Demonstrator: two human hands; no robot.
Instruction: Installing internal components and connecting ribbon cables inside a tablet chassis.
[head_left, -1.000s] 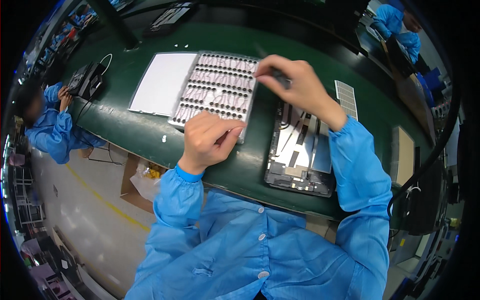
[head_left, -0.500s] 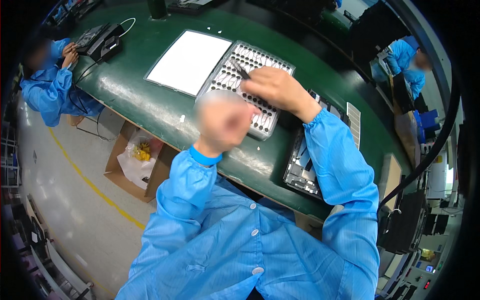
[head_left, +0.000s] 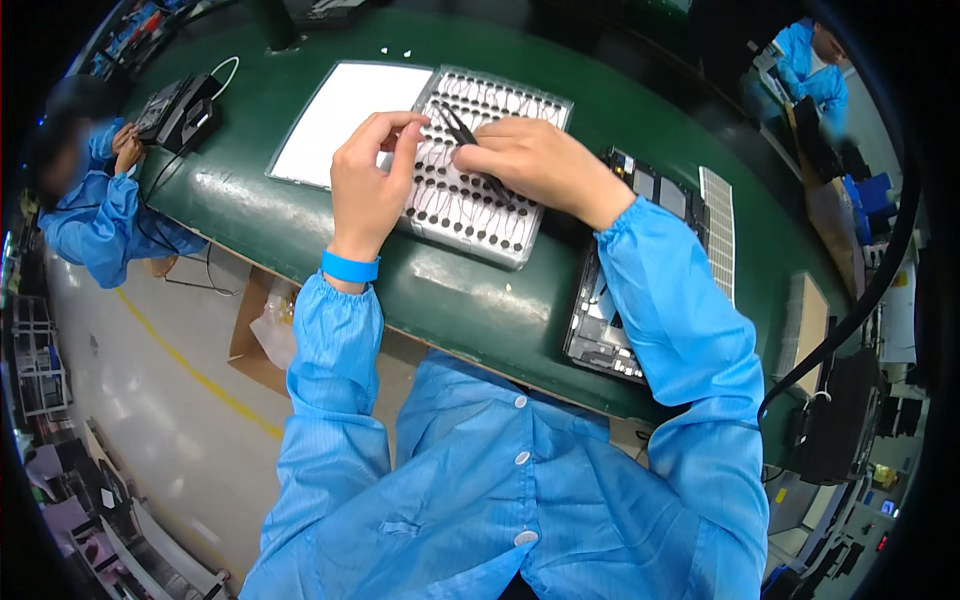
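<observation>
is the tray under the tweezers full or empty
Not empty: rows of black round parts with thin wires lie across the tray. Whether every place is filled, I cannot tell; the right hand hides some.

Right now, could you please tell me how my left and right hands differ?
The right hand grips black tweezers; the left hand shows no tool, its thumb and forefinger close together. The left has a blue wristband; the right shows none. Both are ungloved and reach over the tray.
</observation>
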